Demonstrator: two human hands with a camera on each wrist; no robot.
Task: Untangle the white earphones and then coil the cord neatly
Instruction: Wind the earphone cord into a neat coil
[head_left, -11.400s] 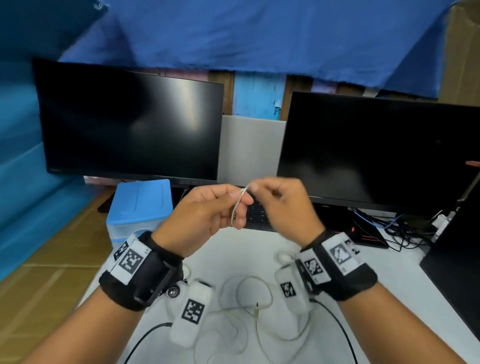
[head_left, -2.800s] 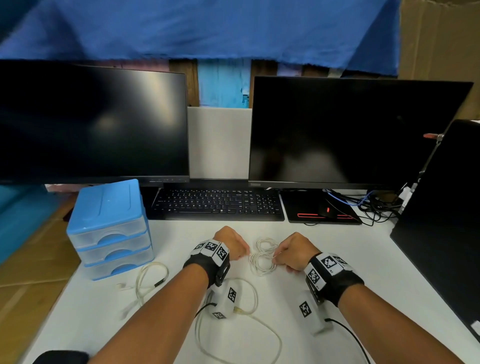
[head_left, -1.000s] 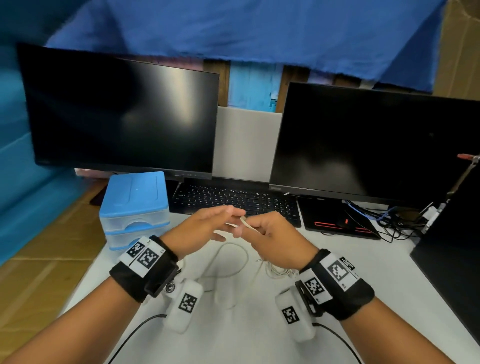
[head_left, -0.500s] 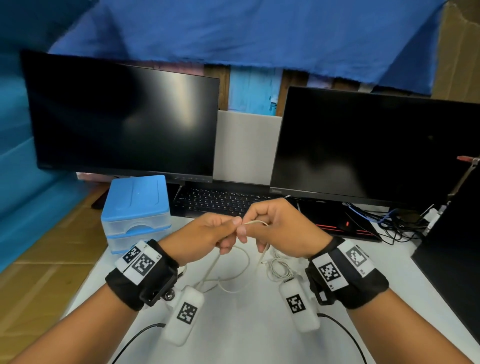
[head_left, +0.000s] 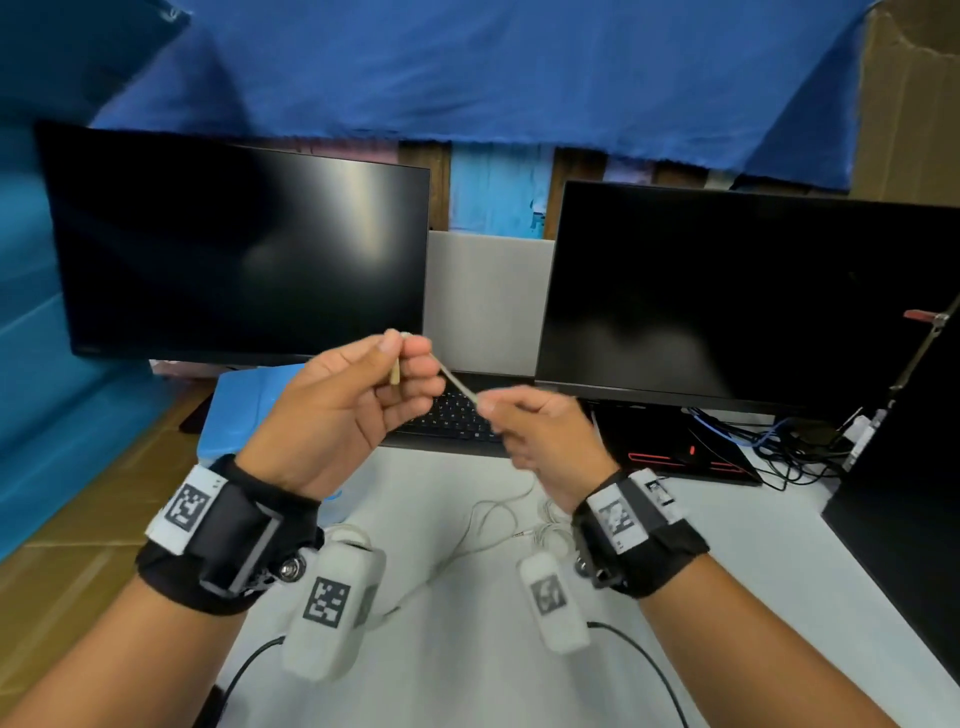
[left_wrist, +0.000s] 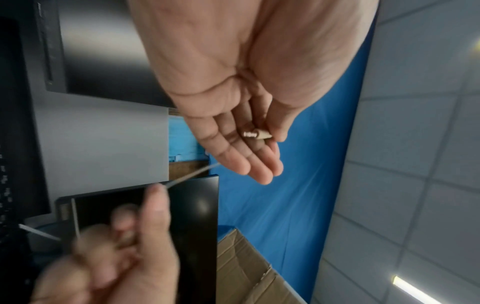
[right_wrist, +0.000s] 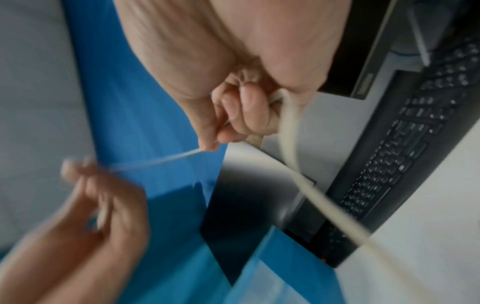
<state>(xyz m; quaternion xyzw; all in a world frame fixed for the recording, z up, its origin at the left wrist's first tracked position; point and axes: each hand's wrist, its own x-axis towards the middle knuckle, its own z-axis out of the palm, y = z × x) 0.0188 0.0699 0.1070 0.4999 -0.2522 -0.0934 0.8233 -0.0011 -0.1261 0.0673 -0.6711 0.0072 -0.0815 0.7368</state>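
The white earphone cord (head_left: 456, 381) runs taut between my two raised hands in front of the monitors. My left hand (head_left: 400, 358) pinches the jack plug (left_wrist: 257, 134) with the thumb against nearly straight fingers. My right hand (head_left: 485, 408), lower and to the right, pinches the cord (right_wrist: 166, 159) between thumb and forefinger, its other fingers curled. From the right hand the cord (right_wrist: 298, 174) drops to the white table (head_left: 753, 545), where a loose loop (head_left: 488, 519) and a small tangle (head_left: 550, 527) lie. The earbuds are not visible.
Two dark monitors (head_left: 234, 249) (head_left: 743, 296) stand behind a black keyboard (head_left: 452, 415). A blue drawer box (head_left: 234, 405) sits at the left, a black pad with red lines (head_left: 685, 457) and a bunch of cables (head_left: 795, 447) at the right. A black panel (head_left: 904, 509) borders the right edge.
Both hands have risen from just above the table. The left went higher and turned palm inward with the plug, and a short stretch of cord now runs straight between them.
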